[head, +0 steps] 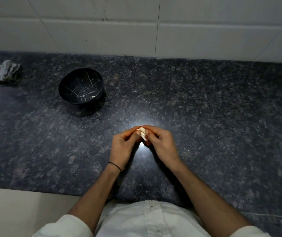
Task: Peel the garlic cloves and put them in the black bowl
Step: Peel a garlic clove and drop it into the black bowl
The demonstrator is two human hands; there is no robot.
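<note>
Now pale garlic clove [142,134], papery skin loose, pinched between both hands.

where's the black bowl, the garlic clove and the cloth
black bowl [75,84]: head view, bare inner wall
garlic clove [142,134]: head view, pale middle of the clove
cloth [4,71]: head view, middle of the bundle

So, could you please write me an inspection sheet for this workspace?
Surface: dark speckled stone countertop, with a glare spot under the hands.
Job's things: garlic clove held above the counter; black bowl upright at far left, one small pale piece inside.
Clutter: crumpled cloth at the far left edge.
Hands: left hand and right hand both pinch the garlic clove.
Cables: nothing seen.
Surroundings: white tiled wall behind the counter.
</note>
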